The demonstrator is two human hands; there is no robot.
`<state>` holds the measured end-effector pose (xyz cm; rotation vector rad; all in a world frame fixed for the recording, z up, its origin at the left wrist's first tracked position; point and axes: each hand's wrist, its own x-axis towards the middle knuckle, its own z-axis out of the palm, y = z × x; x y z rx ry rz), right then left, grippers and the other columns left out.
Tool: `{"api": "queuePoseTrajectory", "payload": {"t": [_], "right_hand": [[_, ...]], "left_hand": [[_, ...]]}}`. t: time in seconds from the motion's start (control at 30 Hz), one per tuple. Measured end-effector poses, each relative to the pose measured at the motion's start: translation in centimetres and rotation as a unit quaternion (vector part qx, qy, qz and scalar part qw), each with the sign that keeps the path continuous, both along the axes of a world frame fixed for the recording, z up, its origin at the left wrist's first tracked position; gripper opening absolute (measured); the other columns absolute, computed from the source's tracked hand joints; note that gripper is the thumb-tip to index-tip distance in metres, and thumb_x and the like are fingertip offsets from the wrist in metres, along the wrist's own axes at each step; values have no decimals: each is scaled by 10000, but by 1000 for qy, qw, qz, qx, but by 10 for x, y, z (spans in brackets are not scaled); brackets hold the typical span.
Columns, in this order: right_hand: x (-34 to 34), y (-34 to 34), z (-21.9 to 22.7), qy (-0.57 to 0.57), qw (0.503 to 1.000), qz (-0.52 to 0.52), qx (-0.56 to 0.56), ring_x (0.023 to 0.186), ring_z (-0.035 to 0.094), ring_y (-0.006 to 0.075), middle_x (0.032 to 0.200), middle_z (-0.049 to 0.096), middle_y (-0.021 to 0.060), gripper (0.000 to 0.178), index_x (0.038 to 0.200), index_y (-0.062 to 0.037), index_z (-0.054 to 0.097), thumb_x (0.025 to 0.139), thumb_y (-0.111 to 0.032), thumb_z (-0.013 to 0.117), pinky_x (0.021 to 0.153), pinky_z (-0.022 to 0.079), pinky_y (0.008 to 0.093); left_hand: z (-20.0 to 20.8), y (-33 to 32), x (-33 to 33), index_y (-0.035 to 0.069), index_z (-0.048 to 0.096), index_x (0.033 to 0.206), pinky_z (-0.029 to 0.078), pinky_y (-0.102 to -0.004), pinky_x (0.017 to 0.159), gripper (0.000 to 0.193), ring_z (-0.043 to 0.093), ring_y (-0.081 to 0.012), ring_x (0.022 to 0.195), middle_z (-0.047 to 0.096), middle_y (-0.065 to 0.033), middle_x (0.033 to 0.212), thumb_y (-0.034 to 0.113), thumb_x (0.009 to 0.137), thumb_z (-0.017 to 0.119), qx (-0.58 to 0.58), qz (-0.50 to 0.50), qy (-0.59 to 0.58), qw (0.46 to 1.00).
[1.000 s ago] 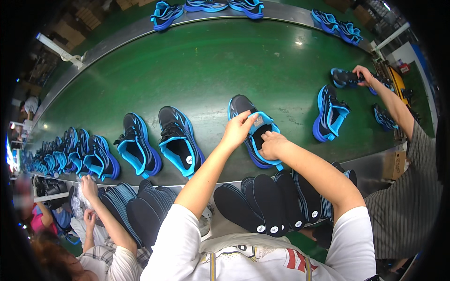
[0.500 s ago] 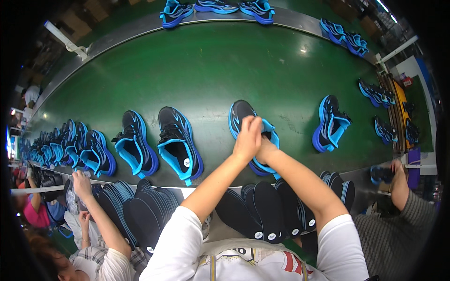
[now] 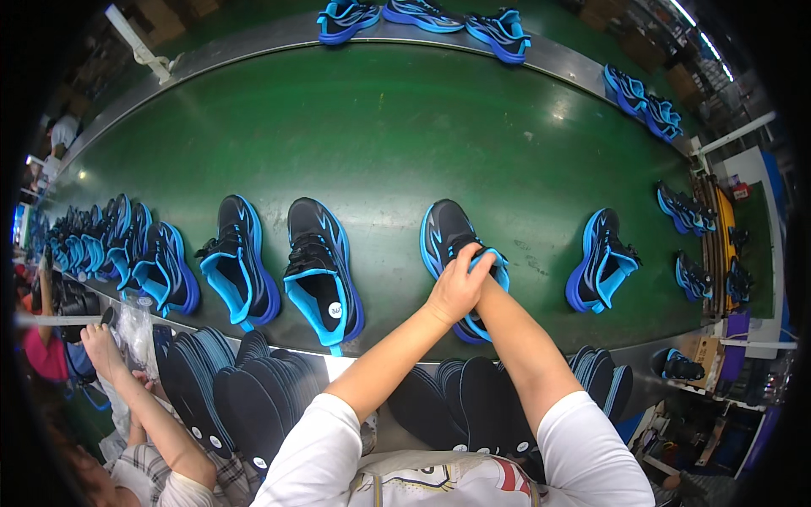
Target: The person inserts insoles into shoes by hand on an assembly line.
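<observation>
A black and blue sneaker (image 3: 441, 221) lies toe-away on the green work surface (image 3: 397, 127) in front of me. My left hand (image 3: 459, 280) is closed on the edge of its opening, near the tongue and laces. My right hand (image 3: 488, 294) reaches down into the shoe, crossing behind the left one; its fingers are hidden inside. A matching sneaker (image 3: 317, 245) on the left has a dark insole with a white round sticker in it. Another sneaker (image 3: 601, 262) lies apart on the right.
Stacks of black insoles (image 3: 253, 397) line the near edge, with more insoles (image 3: 477, 397) right before me. Several sneakers (image 3: 160, 270) run off to the left. More shoes (image 3: 422, 15) sit on the far ledge. A co-worker's hand (image 3: 103, 351) is at the lower left.
My right hand has sunk deeper into the sneaker, and my left hand has slid back from the laces toward the opening. The view has shifted slightly; the co-worker's arm at right is gone.
</observation>
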<state>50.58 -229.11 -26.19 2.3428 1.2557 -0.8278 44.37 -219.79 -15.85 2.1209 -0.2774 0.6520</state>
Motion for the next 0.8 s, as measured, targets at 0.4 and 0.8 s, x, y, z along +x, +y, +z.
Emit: {"api": "queuePoseTrajectory", "payload": {"t": [0.4, 0.8], "right_hand": [[-58, -21, 177, 142, 988, -55, -13, 951, 562, 233, 846, 616, 203, 606, 818, 20, 660, 787, -446, 273, 1066, 17, 401], [-131, -65, 159, -99, 804, -248, 532, 869, 547, 268, 837, 562, 90, 134, 774, -41, 540, 673, -77, 620, 812, 389, 393]], "left_hand": [[16, 13, 9, 45, 353, 1123, 408, -405, 838, 510, 419, -411, 1041, 358, -202, 1114, -37, 676, 586, -96, -64, 189, 975], [30, 28, 6, 37, 383, 1087, 396, -364, 834, 482, 448, -355, 973, 390, -163, 1020, -39, 666, 603, -47, -95, 220, 970]]}}
